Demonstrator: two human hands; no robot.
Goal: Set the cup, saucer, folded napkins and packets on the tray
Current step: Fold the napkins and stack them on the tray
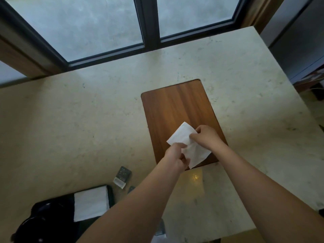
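A wooden tray (177,106) lies flat on the pale stone counter. Both hands hold a white napkin (181,135) over the tray's near end. My left hand (175,155) pinches its near left edge and my right hand (205,135) pinches its right side, with part of the napkin hanging below. A dark packet (123,173) and a small white-ended packet (119,182) lie on the counter to the left of my left forearm. A white folded napkin stack (90,203) rests on a black tray (110,193) at the lower left. Dark rounded crockery (43,218) sits there too, indistinct.
The stone counter (78,123) runs to a dark-framed window (150,23) at the back. Its right edge (287,88) drops to the floor. A small greyish item (160,228) shows near the counter's front edge under my left arm.
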